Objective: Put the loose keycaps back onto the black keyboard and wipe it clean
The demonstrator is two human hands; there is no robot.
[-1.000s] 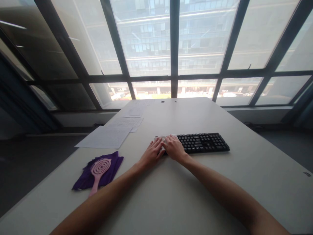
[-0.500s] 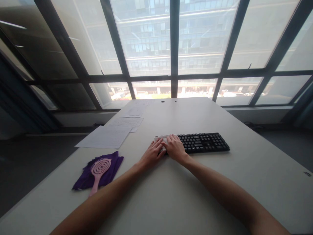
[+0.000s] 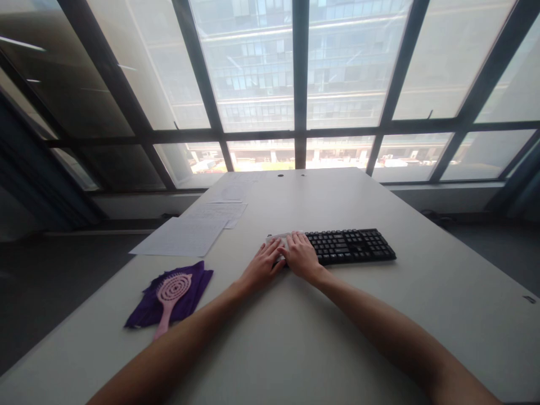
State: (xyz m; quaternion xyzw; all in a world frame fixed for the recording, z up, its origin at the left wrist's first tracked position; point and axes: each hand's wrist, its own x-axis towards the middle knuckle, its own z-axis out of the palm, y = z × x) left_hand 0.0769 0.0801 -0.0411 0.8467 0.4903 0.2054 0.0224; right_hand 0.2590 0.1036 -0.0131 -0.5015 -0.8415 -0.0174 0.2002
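A black keyboard lies crosswise near the middle of the white table. Over its left end is a thin white sheet, like a tissue or wipe, partly hidden under my hands. My left hand rests on the sheet's left part, its fingers stretched forward and lying flat. Beside it, my right hand lies palm down on the sheet's right part with fingers extended. The two hands touch or nearly touch at the thumbs. The keys beneath them cannot be seen.
Left of my left forearm, a pink hairbrush lies on a folded purple cloth. Printed paper sheets run along the table's left edge. Large framed windows stand beyond the far end of the white table.
Both hands stay at the keyboard's left end with only a very slight shift. The keyboard, hairbrush, cloth and papers have not moved.
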